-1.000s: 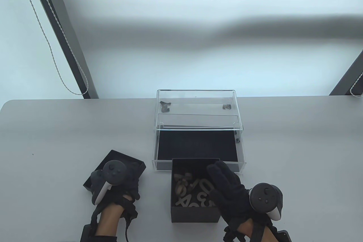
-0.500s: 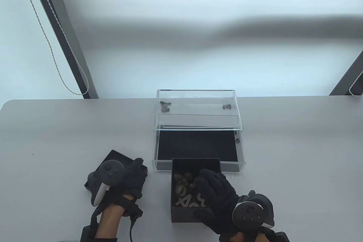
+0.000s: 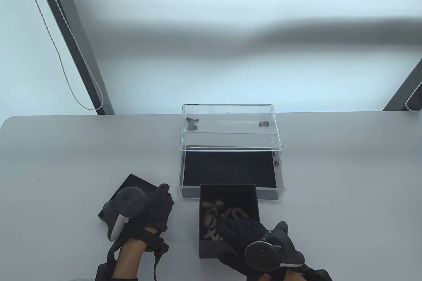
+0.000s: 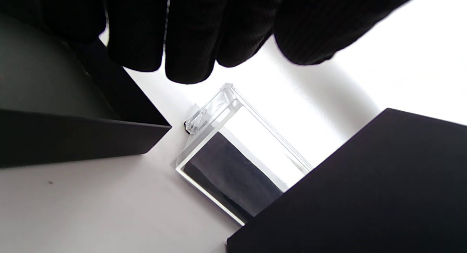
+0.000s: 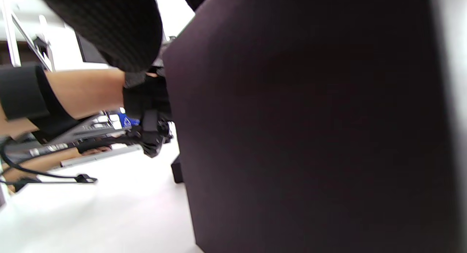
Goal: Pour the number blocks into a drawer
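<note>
Right hand (image 3: 254, 244) fingers (image 3: 230, 228) lie over near right corner of box (image 3: 227, 195); number blocks (image 3: 214, 225) in box, just left of and beyond fingertips. Drawer (image 3: 230, 169) beyond fingers, touching box's far wall, pulled out of case (image 3: 227, 119). Left hand (image 3: 145, 210) fingers (image 3: 163, 195) rest on lid (image 3: 132, 182), left of box.

**Both gloved hands low at the near edge**

The left hand (image 3: 155, 207) lies palm down, fingers (image 4: 188, 45) stretched forward and held close together, its tracker (image 3: 127, 203) riding on the back and the bare forearm (image 3: 128, 258) running to the bottom edge. The right hand (image 3: 245, 233) is turned inward toward the left, fingers curled downward (what they grip cannot be told), its round tracker (image 3: 262, 256) facing up over the wrist.
</note>
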A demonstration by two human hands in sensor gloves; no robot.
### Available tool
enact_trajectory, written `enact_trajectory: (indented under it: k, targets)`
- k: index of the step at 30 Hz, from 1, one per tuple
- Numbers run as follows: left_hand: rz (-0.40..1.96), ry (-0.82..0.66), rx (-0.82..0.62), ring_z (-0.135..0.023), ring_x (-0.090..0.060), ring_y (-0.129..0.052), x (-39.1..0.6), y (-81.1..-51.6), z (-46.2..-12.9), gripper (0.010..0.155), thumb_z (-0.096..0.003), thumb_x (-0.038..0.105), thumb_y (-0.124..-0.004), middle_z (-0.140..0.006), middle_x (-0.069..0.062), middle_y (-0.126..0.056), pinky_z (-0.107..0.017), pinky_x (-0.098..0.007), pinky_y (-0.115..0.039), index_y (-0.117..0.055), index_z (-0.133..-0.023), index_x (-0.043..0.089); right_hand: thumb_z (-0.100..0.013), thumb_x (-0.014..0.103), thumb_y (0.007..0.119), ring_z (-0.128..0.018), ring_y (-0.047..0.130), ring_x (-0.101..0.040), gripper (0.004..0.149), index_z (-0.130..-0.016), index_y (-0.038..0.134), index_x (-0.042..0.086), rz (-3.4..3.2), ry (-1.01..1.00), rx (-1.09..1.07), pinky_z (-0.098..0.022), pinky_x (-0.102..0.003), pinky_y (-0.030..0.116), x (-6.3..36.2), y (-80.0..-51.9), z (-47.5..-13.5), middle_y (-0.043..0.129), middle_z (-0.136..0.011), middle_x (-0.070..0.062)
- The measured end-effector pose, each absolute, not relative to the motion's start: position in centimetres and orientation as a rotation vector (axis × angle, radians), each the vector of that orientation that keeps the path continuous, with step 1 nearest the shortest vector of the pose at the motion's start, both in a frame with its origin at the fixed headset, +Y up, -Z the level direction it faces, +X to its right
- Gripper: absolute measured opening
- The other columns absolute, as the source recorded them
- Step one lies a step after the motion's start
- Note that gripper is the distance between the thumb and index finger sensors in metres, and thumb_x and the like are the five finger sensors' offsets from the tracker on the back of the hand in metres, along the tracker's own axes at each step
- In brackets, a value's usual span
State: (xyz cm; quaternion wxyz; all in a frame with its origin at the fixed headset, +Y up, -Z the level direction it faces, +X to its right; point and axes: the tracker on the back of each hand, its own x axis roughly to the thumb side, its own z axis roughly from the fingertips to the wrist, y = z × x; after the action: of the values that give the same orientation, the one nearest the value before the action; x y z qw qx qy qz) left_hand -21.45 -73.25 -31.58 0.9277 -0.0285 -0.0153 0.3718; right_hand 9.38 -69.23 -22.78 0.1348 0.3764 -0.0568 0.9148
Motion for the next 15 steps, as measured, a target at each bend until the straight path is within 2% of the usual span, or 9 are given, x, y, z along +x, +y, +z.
enact_trajectory:
  k: [15]
  targets:
    - [0.777, -0.036, -0.058, -0.096, -0.046, -0.072, -21.22, -73.29, -31.35, 0.065, -0.0473, 0.051, -0.071, -0.107, -0.016, -0.076, -0.068, -0.067, -0.059, -0.062, -0.103, 0.018, -0.037, 0.046, 0.091, -0.040, 0.111, -0.024, 0.050, -0.079, 0.082, 0.020, 2.807, -0.207, 1.080, -0.037, -0.043, 0.092, 8.43, -69.16, -22.82, 0.102, -0.066, -0.004]
